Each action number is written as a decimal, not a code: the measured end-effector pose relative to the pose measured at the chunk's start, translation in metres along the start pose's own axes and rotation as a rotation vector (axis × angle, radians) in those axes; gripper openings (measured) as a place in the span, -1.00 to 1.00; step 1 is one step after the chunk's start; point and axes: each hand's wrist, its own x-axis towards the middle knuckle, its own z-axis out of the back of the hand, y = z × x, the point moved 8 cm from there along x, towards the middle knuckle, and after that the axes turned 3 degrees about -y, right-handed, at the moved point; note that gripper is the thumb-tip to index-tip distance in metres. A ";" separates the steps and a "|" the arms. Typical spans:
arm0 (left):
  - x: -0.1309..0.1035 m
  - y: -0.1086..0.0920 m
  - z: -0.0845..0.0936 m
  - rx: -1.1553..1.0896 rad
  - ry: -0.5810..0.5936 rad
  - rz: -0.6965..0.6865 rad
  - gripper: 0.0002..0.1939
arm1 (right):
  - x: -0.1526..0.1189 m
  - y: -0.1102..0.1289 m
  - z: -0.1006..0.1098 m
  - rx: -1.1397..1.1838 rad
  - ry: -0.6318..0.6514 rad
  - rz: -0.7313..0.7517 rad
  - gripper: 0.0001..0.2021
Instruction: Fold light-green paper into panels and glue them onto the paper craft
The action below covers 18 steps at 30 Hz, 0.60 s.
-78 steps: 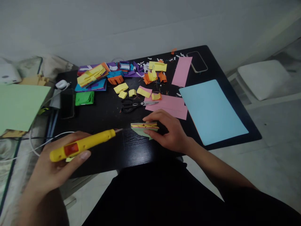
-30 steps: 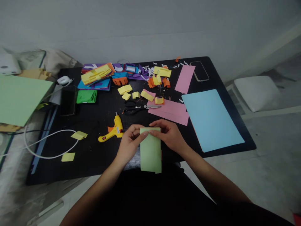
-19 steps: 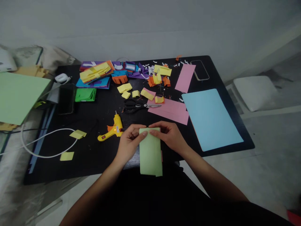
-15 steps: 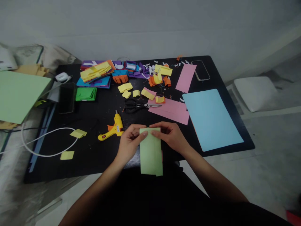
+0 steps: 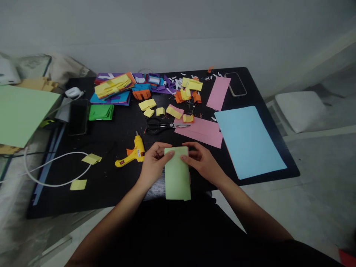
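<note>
A light green paper strip (image 5: 177,176) hangs over the table's near edge, with a sliver of pink showing at its right side. My left hand (image 5: 153,161) pinches its upper left corner, thumb on top. At the upper right corner, my right hand (image 5: 201,161) grips the same paper between thumb and fingers. A yellow glue gun (image 5: 137,150) lies just left of my left hand. Beyond the hands are black-handled scissors (image 5: 160,126), their blades resting on pink paper (image 5: 205,131).
Light blue sheets (image 5: 250,142) lie at the right. Yellow folded pieces (image 5: 147,104), a green bundle (image 5: 101,112) and stacked coloured papers (image 5: 114,87) are farther back. A dark phone (image 5: 78,116) and a white cable (image 5: 58,184) are at the left.
The green paper's lower end has risen slightly, and its layers look more closely lined up. My right hand's fingers have shifted a little at the upper right corner.
</note>
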 end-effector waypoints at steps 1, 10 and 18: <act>0.002 -0.001 -0.001 -0.001 -0.006 -0.007 -0.66 | -0.001 -0.001 0.001 -0.004 -0.006 -0.010 -0.57; -0.019 0.014 -0.017 -0.024 0.124 0.230 -0.33 | 0.002 -0.005 0.018 0.185 -0.194 -0.032 -0.51; -0.016 0.009 -0.008 -0.040 0.019 0.249 -0.27 | -0.005 0.004 0.016 0.031 -0.191 0.121 -0.41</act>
